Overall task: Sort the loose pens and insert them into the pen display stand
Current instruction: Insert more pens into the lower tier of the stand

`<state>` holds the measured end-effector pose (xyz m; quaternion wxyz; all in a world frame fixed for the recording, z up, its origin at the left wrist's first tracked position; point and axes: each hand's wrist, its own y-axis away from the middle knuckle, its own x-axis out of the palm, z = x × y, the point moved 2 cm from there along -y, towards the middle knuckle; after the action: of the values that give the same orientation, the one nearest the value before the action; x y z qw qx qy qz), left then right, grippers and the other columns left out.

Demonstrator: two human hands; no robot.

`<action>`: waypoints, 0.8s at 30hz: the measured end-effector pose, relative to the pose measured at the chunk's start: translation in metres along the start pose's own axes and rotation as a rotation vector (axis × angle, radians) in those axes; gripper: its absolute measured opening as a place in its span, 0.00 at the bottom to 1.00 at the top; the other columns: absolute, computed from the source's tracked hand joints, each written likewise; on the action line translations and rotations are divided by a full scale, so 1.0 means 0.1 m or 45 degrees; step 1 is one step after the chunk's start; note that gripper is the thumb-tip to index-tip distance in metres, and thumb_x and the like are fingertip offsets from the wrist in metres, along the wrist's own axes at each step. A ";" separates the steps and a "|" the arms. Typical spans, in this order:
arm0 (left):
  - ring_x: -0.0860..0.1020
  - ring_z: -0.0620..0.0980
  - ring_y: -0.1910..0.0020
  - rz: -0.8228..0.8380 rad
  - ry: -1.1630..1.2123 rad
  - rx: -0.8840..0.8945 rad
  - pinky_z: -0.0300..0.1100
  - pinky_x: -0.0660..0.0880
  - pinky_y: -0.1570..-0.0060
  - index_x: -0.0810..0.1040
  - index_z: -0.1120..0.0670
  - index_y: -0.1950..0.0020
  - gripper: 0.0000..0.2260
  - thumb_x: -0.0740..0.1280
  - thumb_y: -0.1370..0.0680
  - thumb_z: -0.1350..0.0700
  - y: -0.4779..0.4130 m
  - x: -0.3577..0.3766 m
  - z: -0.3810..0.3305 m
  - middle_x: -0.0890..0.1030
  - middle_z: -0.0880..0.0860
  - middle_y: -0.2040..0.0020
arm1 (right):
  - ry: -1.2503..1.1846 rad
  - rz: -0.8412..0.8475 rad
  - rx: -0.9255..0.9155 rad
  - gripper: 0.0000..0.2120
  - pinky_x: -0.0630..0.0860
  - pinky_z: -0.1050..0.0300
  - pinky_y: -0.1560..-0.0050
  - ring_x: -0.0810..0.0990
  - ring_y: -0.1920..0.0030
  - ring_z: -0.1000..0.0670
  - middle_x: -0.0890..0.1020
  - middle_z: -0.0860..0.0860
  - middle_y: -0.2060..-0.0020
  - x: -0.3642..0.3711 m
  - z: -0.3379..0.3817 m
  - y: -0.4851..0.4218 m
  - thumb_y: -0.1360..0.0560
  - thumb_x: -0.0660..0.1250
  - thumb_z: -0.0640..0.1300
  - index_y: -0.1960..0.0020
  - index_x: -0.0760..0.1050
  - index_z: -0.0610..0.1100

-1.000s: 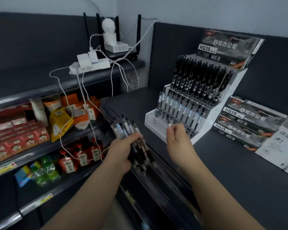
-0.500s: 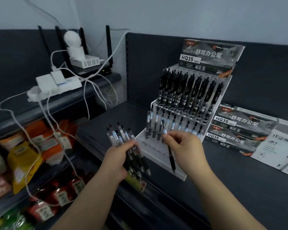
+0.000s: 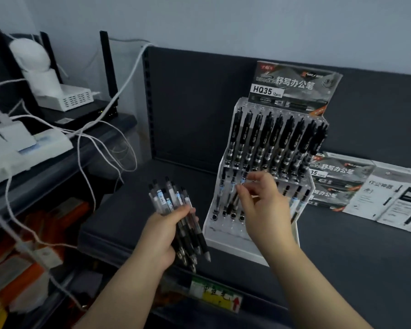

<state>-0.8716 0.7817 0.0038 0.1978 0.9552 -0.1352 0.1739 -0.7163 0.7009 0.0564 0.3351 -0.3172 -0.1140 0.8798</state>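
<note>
Pens (image 3: 173, 210): a loose bundle is gripped in the left hand (image 3: 161, 236), just left of the stand (image 3: 228, 238). One pen (image 3: 233, 203) is pinched by fingers (image 3: 241, 194) of the right hand (image 3: 263, 210) at the stand's lower row. Upper row filled, lower row partly; most of the sorting is judged left.

Left hand (image 3: 166, 236) fisted round pen bundle (image 3: 169, 200); right hand (image 3: 263, 210) raised ahead, pinching pen (image 3: 233, 202), fingers spread

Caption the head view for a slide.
Restocking: the left hand grips a bundle of loose pens while the right hand pinches one pen at the lower row of the display stand.
</note>
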 end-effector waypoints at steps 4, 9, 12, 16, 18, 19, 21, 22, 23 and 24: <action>0.81 0.51 0.67 0.094 -0.011 -0.056 0.47 0.77 0.60 0.83 0.58 0.65 0.06 0.71 0.27 0.60 -0.03 -0.01 -0.04 0.83 0.54 0.66 | 0.084 -0.046 0.005 0.11 0.67 0.71 0.75 0.75 0.72 0.62 0.78 0.59 0.58 0.12 -0.03 0.00 0.22 0.62 0.48 0.42 0.69 0.46; 0.82 0.50 0.67 0.148 -0.023 -0.093 0.46 0.76 0.61 0.82 0.60 0.60 0.04 0.71 0.28 0.60 -0.02 -0.03 -0.06 0.83 0.54 0.66 | 0.236 0.027 0.063 0.13 0.71 0.66 0.70 0.75 0.68 0.61 0.80 0.57 0.55 0.28 -0.11 0.06 0.21 0.60 0.48 0.38 0.68 0.46; 0.81 0.51 0.65 0.169 -0.033 -0.100 0.46 0.76 0.60 0.82 0.60 0.59 0.04 0.70 0.28 0.60 -0.02 -0.06 -0.04 0.83 0.54 0.66 | 0.268 -0.008 0.089 0.14 0.73 0.62 0.68 0.77 0.68 0.58 0.82 0.55 0.51 0.33 -0.13 0.07 0.21 0.60 0.48 0.38 0.69 0.45; 0.80 0.52 0.63 0.172 -0.056 -0.103 0.47 0.76 0.59 0.82 0.60 0.58 0.04 0.70 0.28 0.60 -0.02 -0.10 -0.02 0.83 0.54 0.66 | 0.255 -0.010 0.195 0.13 0.74 0.64 0.62 0.76 0.64 0.58 0.82 0.53 0.49 0.36 -0.19 0.07 0.21 0.61 0.47 0.38 0.70 0.45; 0.80 0.52 0.63 0.181 -0.070 -0.104 0.47 0.76 0.59 0.82 0.60 0.57 0.04 0.70 0.28 0.60 -0.01 -0.11 -0.03 0.83 0.54 0.67 | 0.282 0.009 0.231 0.11 0.76 0.62 0.60 0.77 0.63 0.56 0.83 0.51 0.53 0.37 -0.21 0.08 0.22 0.62 0.47 0.41 0.74 0.44; 0.80 0.52 0.63 0.186 -0.078 -0.103 0.47 0.76 0.59 0.82 0.61 0.57 0.05 0.70 0.28 0.60 -0.01 -0.11 -0.03 0.83 0.54 0.67 | 0.310 0.020 0.234 0.11 0.77 0.60 0.61 0.78 0.63 0.54 0.82 0.51 0.57 0.38 -0.21 0.08 0.22 0.62 0.47 0.43 0.75 0.44; 0.81 0.51 0.63 0.188 -0.086 -0.100 0.46 0.75 0.59 0.82 0.61 0.56 0.05 0.70 0.28 0.59 -0.01 -0.12 -0.04 0.83 0.54 0.67 | 0.362 0.032 0.220 0.10 0.76 0.58 0.63 0.78 0.65 0.52 0.82 0.50 0.61 0.40 -0.20 0.08 0.22 0.61 0.47 0.45 0.76 0.43; 0.81 0.51 0.63 0.189 -0.084 -0.098 0.46 0.75 0.60 0.82 0.60 0.56 0.05 0.71 0.28 0.59 -0.01 -0.13 -0.05 0.83 0.53 0.66 | 0.376 0.034 0.211 0.10 0.76 0.58 0.63 0.78 0.65 0.51 0.82 0.49 0.61 0.41 -0.20 0.07 0.21 0.61 0.47 0.45 0.77 0.43; 0.81 0.50 0.63 0.192 -0.080 -0.097 0.46 0.75 0.60 0.82 0.60 0.56 0.06 0.71 0.29 0.59 -0.01 -0.13 -0.05 0.83 0.53 0.66 | 0.386 0.035 0.203 0.10 0.76 0.58 0.63 0.78 0.65 0.50 0.82 0.49 0.61 0.41 -0.20 0.07 0.21 0.61 0.47 0.45 0.77 0.43; 0.81 0.50 0.63 0.195 -0.076 -0.095 0.45 0.75 0.61 0.82 0.60 0.56 0.06 0.71 0.29 0.59 -0.01 -0.14 -0.06 0.83 0.53 0.66 | 0.394 0.036 0.195 0.10 0.75 0.58 0.64 0.78 0.66 0.51 0.81 0.50 0.63 0.42 -0.20 0.08 0.21 0.61 0.46 0.46 0.77 0.43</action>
<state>-0.8851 0.7878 0.0030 0.2152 0.9388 -0.2202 0.1548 -0.7313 0.7225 0.0177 0.3595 -0.4240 0.0110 0.8312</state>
